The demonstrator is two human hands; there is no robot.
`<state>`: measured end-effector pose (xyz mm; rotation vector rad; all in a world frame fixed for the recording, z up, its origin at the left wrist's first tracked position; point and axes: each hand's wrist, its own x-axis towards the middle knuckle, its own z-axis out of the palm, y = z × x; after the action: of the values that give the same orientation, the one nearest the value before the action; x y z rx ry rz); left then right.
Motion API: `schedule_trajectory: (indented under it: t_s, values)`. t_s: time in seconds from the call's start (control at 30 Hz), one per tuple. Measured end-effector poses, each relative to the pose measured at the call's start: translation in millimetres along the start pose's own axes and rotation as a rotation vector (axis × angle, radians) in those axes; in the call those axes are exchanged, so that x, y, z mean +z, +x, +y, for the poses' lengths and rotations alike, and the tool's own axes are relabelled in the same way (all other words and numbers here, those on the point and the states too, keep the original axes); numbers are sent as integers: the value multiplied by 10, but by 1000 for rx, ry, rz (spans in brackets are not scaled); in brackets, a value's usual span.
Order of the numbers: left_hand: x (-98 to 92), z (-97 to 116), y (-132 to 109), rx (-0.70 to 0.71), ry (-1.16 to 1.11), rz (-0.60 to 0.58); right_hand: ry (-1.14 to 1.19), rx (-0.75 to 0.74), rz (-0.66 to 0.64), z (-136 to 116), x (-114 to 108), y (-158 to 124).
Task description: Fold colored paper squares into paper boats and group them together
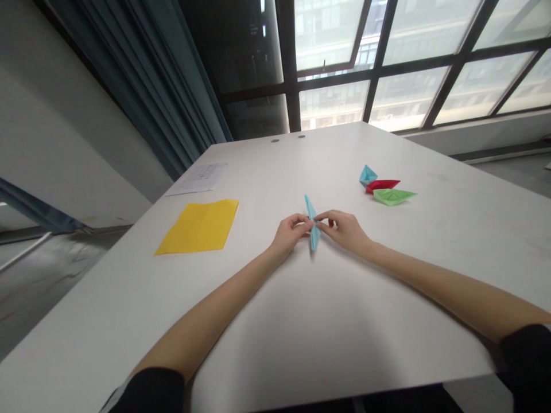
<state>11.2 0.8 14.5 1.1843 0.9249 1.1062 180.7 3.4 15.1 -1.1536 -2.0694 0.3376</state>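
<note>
A narrow light-blue folded paper is held near the middle of the white table, its long side pointing away from me. My left hand pinches it at its middle from the left, fingers closed. From the right, my right hand pinches the same spot with thumb and fingertips. The paper's far and near ends stick out beyond my fingers, while its middle is partly hidden by them.
Folded paper boats in blue, red and green sit close together at the right. Left of my hands lies a yellow paper sheet. Beyond it is a printed white sheet on the table.
</note>
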Motion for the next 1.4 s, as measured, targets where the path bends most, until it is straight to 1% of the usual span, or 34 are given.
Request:
schedule_trajectory:
  t_s: [0.07, 0.23, 0.37, 0.53, 0.63, 0.7, 0.83, 0.93, 1.07, 1.2, 1.3, 1.4]
  values:
    - [2, -8, 4, 5, -40, -1, 63, 27, 24, -25, -6, 6]
    - [5, -7, 2, 36, -93, 32, 284, 96, 30, -90, 6, 3]
    - [19, 19, -11, 50, -85, 80, 386, 79, 6, -108, 24, -9]
    - [48, 30, -13, 66, -13, 121, 354, 47, -15, -98, 24, -21]
    - [61, 5, -8, 98, 80, 165, 338, 28, -20, -93, 24, -29]
    - [69, -25, -6, 111, 140, 172, 309, 8, -32, -91, 32, -37]
    - [79, -78, -5, 98, 215, 163, 214, -62, -58, -97, 60, -59]
    - [67, -96, -3, 94, 245, 128, 176, -85, -56, -111, 70, -68]
    - [29, -108, 1, 125, 278, 64, 187, -72, -48, -101, 79, -66]
    - [7, -121, 2, 145, 315, 29, 245, -45, -44, -56, 102, -72]
    - [2, -129, 4, 147, 317, 30, 273, -47, -45, -31, 111, -76]
    - [-4, -148, 10, 139, 318, 53, 255, -47, -50, -26, 97, -71]
